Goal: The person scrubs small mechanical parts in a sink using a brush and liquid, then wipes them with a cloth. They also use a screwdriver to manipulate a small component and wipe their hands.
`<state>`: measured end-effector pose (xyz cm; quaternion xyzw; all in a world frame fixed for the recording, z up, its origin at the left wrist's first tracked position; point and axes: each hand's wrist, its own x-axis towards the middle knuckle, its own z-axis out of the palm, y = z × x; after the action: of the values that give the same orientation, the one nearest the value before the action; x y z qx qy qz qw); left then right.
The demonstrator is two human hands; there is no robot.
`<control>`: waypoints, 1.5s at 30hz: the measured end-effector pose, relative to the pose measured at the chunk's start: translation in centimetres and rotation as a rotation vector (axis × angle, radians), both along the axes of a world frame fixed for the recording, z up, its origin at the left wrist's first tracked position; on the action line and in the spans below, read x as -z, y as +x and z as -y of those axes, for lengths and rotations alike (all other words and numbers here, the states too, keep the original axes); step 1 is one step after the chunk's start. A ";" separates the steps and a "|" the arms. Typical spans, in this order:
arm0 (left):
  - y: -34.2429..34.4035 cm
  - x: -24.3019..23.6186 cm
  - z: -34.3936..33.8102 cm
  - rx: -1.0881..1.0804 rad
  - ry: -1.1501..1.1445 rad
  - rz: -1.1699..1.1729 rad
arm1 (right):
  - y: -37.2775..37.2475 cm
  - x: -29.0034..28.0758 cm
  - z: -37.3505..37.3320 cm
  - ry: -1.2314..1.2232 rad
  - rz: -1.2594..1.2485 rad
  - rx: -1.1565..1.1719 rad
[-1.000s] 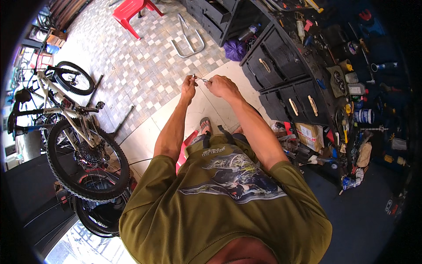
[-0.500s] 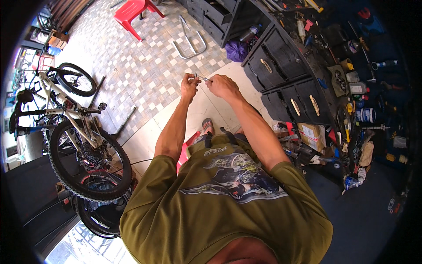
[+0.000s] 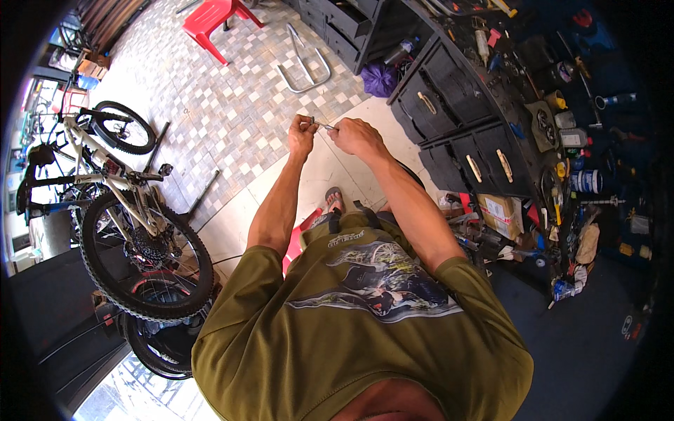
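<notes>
In front of me, above the pale tiles, both my hands are raised close together. My left hand (image 3: 302, 137) pinches a small metal piece (image 3: 312, 120) upright between thumb and fingers. My right hand (image 3: 358, 139) is closed round a slim silver tool (image 3: 328, 127), whose tip reaches the piece in my left fingers. Both objects are too small to make out exactly what they are.
A white bicycle (image 3: 116, 186) stands on my left above spare wheels (image 3: 158, 354). Ahead are a red chair (image 3: 203, 31), a bent metal tube frame (image 3: 309, 84) and a purple bag (image 3: 379, 81). Black cabinets (image 3: 449, 98) and a cluttered tool bench (image 3: 544, 126) line my right.
The fingers of my left hand have lifted slightly round the small piece, and the tool in my right hand has shifted a little with them. The view has moved very slightly; little else differs.
</notes>
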<state>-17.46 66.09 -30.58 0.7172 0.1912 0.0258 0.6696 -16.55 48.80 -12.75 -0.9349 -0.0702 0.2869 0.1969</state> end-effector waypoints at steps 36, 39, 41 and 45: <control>0.0 -2.4 0.5 -0.052 -0.198 -0.175 | -0.5 -0.8 -0.1 -0.015 0.015 0.012; 0.0 -2.6 0.5 -0.053 -0.169 -0.201 | -0.6 -0.9 -0.2 -0.018 0.003 0.006; -0.2 -2.9 0.4 -0.056 -0.249 -0.214 | -0.5 -0.9 -0.3 -0.024 0.002 0.009; -0.3 -3.3 0.1 -0.043 -0.354 -0.245 | -0.5 -0.8 -0.2 -0.022 0.040 0.003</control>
<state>-17.81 66.02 -27.25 0.5820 0.2880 -0.0811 0.7561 -17.10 49.05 -11.97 -0.9427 -0.0698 0.2684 0.1855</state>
